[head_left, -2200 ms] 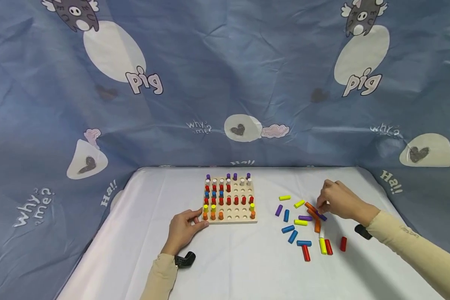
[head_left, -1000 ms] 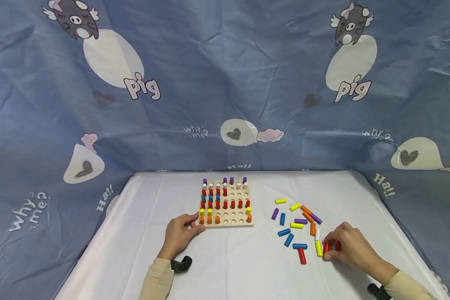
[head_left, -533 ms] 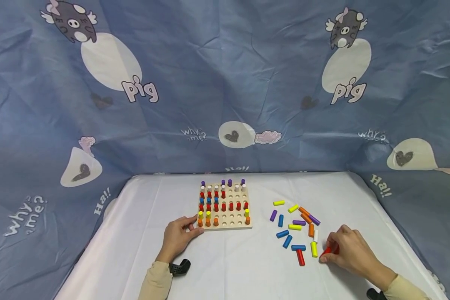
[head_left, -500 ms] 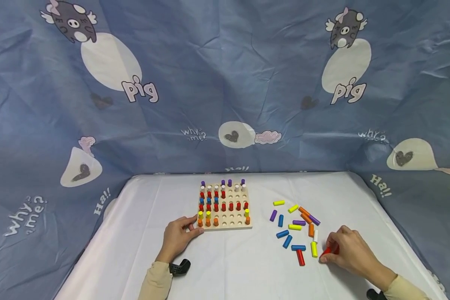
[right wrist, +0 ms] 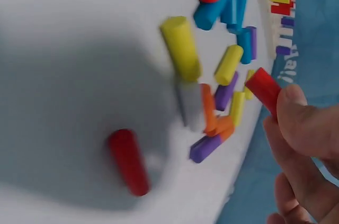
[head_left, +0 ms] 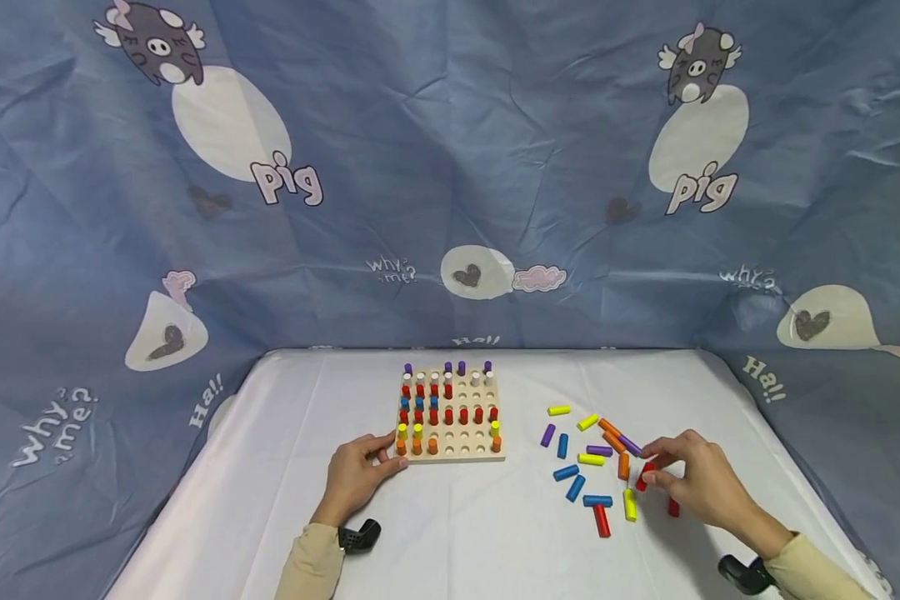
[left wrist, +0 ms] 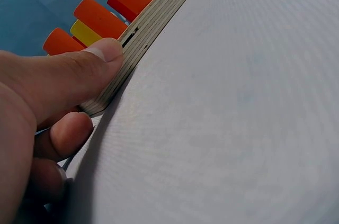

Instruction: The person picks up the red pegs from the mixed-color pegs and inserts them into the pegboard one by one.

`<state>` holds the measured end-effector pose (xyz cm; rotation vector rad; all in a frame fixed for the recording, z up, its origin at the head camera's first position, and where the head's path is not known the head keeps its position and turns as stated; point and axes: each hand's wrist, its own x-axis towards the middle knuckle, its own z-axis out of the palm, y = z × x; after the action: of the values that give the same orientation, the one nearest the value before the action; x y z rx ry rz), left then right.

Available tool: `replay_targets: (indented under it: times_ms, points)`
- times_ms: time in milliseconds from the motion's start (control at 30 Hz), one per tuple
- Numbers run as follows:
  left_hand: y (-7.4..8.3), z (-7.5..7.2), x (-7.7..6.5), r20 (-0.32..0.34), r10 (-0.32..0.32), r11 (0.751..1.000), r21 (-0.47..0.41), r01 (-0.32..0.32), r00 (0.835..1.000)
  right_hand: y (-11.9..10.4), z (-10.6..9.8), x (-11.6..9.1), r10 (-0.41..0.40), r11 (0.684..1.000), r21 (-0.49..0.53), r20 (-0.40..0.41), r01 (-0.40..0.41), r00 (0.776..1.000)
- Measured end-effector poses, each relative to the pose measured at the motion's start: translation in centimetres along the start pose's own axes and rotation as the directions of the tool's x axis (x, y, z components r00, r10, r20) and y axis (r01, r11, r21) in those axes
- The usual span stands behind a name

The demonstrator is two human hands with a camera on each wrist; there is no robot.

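Observation:
A wooden pegboard (head_left: 465,457) stands on the table, with rows of coloured pegs upright in several of its holes. My left hand (head_left: 356,475) grips its front left corner. In the left wrist view the thumb (left wrist: 103,54) lies on the plywood edge (left wrist: 159,21) beside orange pegs, with the other fingers curled lower down. Between thumb and fingertips my right hand (head_left: 701,479) pinches a red peg (head_left: 645,476), raised above the table. The right wrist view shows this red peg (right wrist: 263,89) tilted, one end free.
Loose pegs lie scattered right of the board: a blue peg (head_left: 597,501), a yellow peg (head_left: 630,505), a purple peg (head_left: 599,451) and several others. One red peg (right wrist: 128,162) lies apart from the pile, beneath the right hand. A patterned blue curtain (head_left: 450,167) hangs behind the table.
My right hand came from the far side of the pile down to the red peg, took hold of it and lifted it slightly. The left hand stays at the pegboard corner.

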<state>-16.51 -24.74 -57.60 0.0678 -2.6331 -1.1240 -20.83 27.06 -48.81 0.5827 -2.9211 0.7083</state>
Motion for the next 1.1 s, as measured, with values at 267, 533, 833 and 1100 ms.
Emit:
replay_targets:
  times_ms: [267,533,833,1100]
  points:
    - [-0.2,0.0,-0.2,-0.013,0.007,1.000,0.027,-0.007,1.000,-3.0,0.8,2.9,-0.106,0.994,0.013,-0.121,0.108,0.987]
    - [-0.1,0.1,0.1,0.000,0.006,0.999,0.052,-0.006,1.000,-6.2,2.1,6.8,-0.180,0.982,0.016,-0.202,0.187,0.963]
    - [0.3,0.0,0.0,0.016,-0.035,0.999,0.039,0.035,0.999,-9.4,4.5,11.0,-0.238,0.965,0.061,-0.208,0.255,0.949]
    - [0.1,-0.1,0.1,0.031,-0.057,0.998,0.033,0.056,0.998,-12.2,6.9,13.9,-0.328,0.938,0.043,-0.219,0.345,0.919]
